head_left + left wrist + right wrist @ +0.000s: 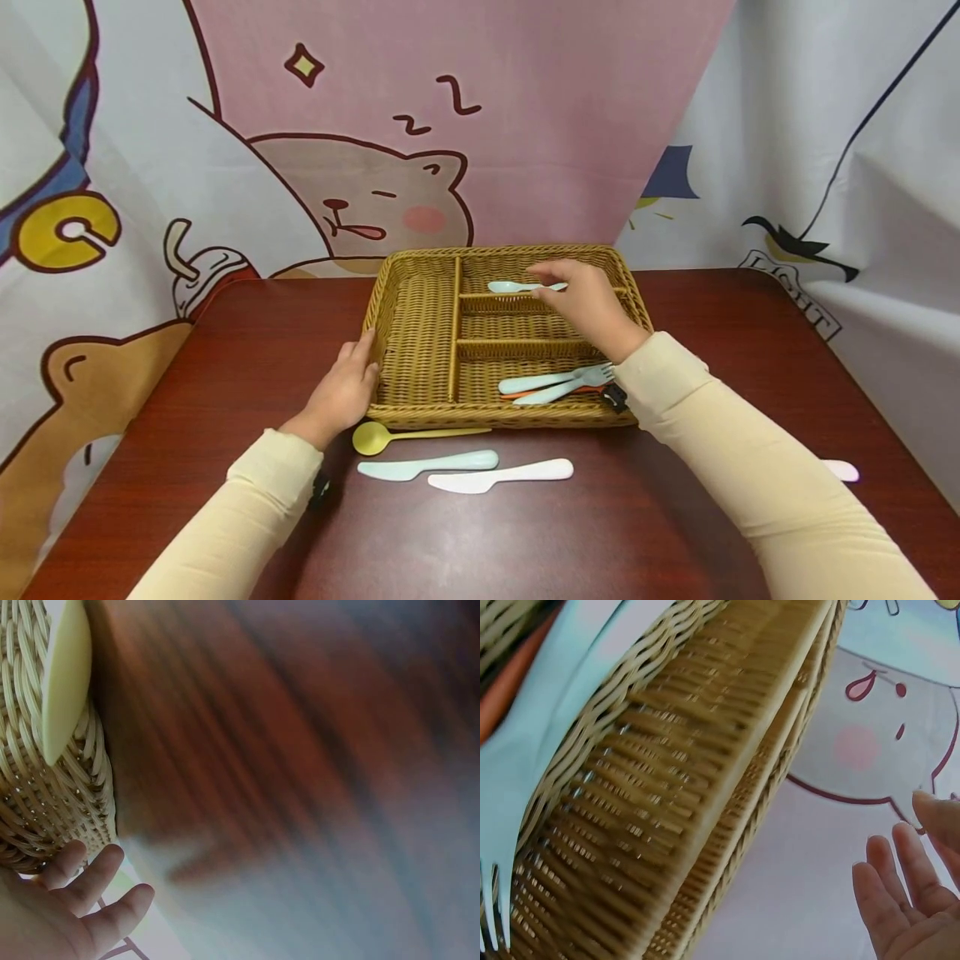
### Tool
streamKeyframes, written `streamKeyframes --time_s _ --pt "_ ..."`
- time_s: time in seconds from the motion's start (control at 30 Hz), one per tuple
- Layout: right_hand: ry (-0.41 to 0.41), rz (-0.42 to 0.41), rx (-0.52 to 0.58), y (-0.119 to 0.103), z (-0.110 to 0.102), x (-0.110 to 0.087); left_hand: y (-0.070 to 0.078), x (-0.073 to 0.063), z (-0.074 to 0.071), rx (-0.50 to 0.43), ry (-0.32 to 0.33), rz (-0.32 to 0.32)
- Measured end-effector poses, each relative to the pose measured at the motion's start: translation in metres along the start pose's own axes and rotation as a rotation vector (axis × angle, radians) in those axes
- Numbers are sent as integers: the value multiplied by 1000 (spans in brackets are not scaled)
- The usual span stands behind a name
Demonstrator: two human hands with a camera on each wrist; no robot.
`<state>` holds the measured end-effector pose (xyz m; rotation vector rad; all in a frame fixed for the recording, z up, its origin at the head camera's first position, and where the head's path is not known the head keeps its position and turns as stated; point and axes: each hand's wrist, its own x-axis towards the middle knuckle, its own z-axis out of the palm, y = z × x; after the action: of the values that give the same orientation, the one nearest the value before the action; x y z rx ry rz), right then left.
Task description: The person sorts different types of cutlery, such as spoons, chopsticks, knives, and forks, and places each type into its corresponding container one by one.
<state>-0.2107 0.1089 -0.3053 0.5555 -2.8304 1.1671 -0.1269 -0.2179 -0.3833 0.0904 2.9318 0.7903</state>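
A woven basket (416, 333) with dividers stands at the back of the table. My left hand (347, 387) rests against its left wall, fingers extended. Over the back right compartment is my right hand (581, 296), its thumb and fingers apart around the handle of a pale blue spoon (508, 287). In the right wrist view those fingers (904, 859) are spread and show no utensil between them. A pale blue fork (573, 381) lies in the front compartment, beside another pale blue utensil (536, 383) and partly over an orange one (525, 395).
In front of the basket lie a yellow spoon (372, 438), a pale blue knife (427, 466) and a white knife (498, 476). Another white utensil (842, 471) shows past my right sleeve. A printed cloth (525, 125) hangs behind the table (262, 358).
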Motion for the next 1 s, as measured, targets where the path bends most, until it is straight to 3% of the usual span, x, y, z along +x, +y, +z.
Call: streamKeyframes --time_s 0.27,0.6,1.0 --pt "51 -76 -8 -9 8 -14 0 1 1 17 12 14" --pt "71 -103 -14 -20 17 -35 -1 0 0 3 10 9" --pt "87 -256 -18 -35 27 -58 -2 0 1 1 0 3"
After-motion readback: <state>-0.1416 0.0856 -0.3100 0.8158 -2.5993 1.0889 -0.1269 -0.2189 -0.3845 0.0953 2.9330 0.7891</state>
